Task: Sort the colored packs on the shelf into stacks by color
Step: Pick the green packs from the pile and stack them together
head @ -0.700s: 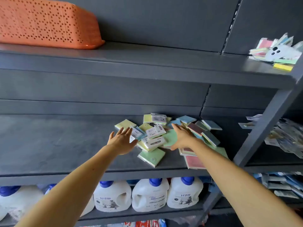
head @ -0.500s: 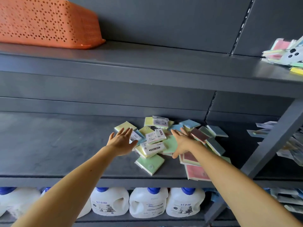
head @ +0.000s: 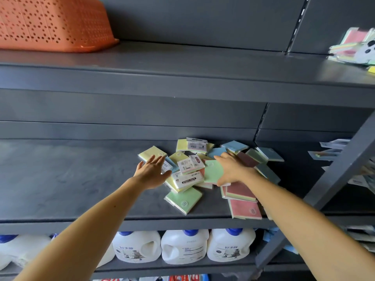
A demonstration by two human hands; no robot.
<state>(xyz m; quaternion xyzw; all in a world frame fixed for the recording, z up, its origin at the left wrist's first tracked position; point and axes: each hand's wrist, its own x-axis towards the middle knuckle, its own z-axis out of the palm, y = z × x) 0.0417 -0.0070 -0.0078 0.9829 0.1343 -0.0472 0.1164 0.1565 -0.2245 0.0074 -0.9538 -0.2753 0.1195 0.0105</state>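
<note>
A loose heap of sticky-note packs lies on the dark grey middle shelf (head: 71,179). It holds a yellow pack (head: 151,153) at the left, a green pack (head: 183,200) at the front, two pink packs (head: 244,208) at the front right, blue packs (head: 234,146) at the back and a white-labelled pack (head: 188,180) in the middle. My left hand (head: 151,172) rests flat, fingers spread, on the heap's left edge. My right hand (head: 231,169) lies palm down on a green pack (head: 212,171) in the middle. Neither hand grips a pack.
An orange perforated basket (head: 52,25) sits on the upper shelf at the left, with more coloured packs (head: 353,49) at its right end. White detergent jugs (head: 184,248) line the shelf below. A slanted grey upright (head: 345,167) and loose packets (head: 332,151) stand to the right.
Both hands stay on the heap. My right hand has spread flatter over the green pack. The view has shifted slightly left.
</note>
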